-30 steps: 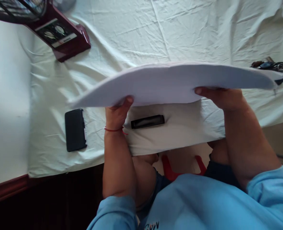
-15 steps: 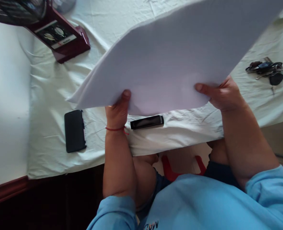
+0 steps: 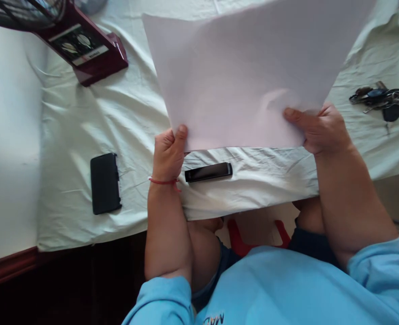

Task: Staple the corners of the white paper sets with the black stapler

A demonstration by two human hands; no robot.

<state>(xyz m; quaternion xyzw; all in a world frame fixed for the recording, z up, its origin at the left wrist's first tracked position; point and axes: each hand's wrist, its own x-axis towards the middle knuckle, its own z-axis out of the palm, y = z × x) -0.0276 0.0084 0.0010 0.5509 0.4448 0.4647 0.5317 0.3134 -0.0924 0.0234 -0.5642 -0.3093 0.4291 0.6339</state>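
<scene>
A large white sheet of paper (image 3: 233, 81) is held up over the cloth-covered table, its far edge running out of the top of the view. My left hand (image 3: 169, 151) grips its near left corner, thumb on top and fingers underneath. On the near right side, my right hand (image 3: 324, 128) pinches the sheet the same way, and the paper bulges beside that thumb. Whether it is one sheet or several I cannot tell. Just below the paper's near edge lies a stapler-like black oblong object (image 3: 208, 172) on the cloth.
A pale green cloth (image 3: 145, 194) covers the table. To the left lies a black phone-like case (image 3: 105, 184). A dark red fan base (image 3: 91, 54) stands at the back left. Keys (image 3: 379, 99) lie at the right. A wall (image 3: 6, 149) borders the left side.
The paper's left side has swung right and flattened, and its left corner now sits at my left thumb. My right hand has shifted slightly right. Both hands keep their grip.
</scene>
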